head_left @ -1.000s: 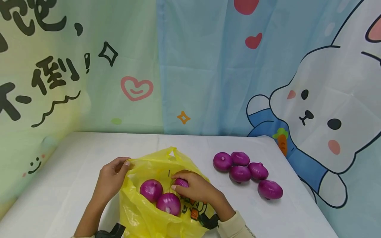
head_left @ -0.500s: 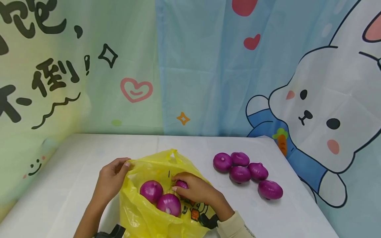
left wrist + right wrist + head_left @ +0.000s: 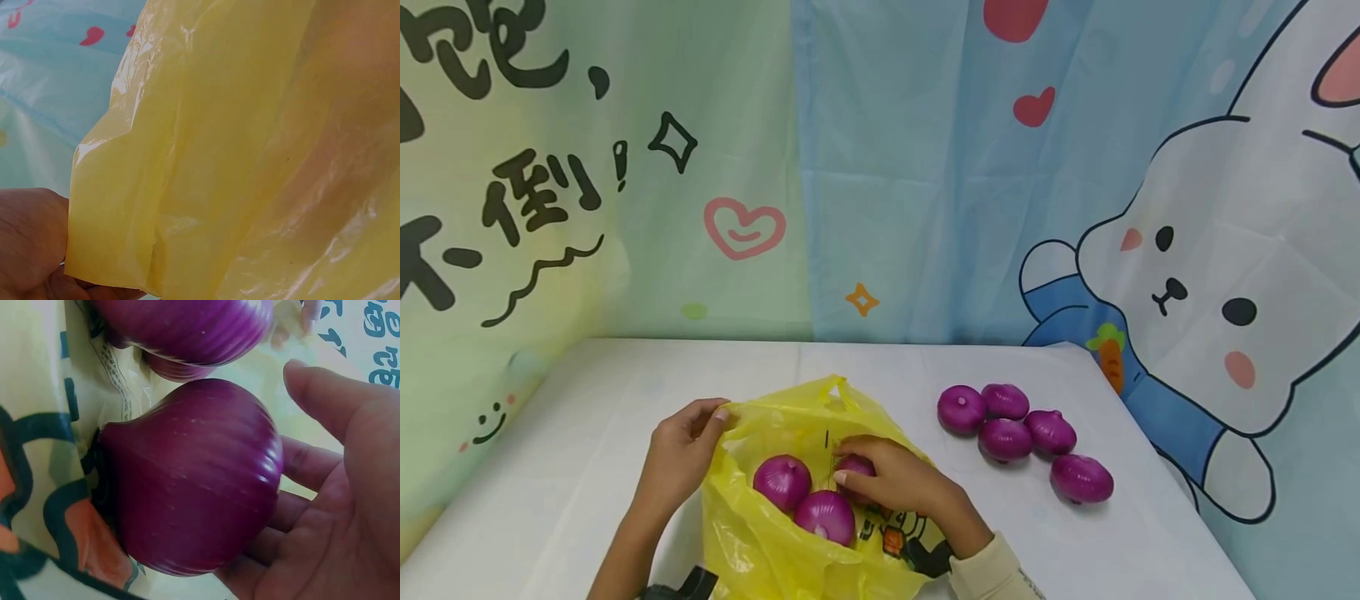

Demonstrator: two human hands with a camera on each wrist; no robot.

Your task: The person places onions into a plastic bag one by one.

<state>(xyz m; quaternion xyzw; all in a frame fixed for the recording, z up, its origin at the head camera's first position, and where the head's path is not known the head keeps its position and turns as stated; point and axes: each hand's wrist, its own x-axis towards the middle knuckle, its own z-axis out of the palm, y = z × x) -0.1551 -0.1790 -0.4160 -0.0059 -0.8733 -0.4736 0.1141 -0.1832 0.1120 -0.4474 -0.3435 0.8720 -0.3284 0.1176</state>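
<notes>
My left hand pinches the rim of a yellow plastic bag between thumb and fingers; in the left wrist view the bag's film fills most of the picture. Inside the bag's mouth lie two red onions, one behind the other. A third red onion sits beside them against the printed side. My right hand is in the bag at this onion. In the right wrist view its thumb stands away from the onion, and its fingers lie behind it, loosely spread.
Several more red onions are grouped on the white table right of the bag, one nearest the table's right edge. A printed cloth hangs behind the table.
The third onion shows more below my right hand's fingers, which have loosened around it. My left hand keeps its grip on the bag rim. The view has tilted up slightly.
</notes>
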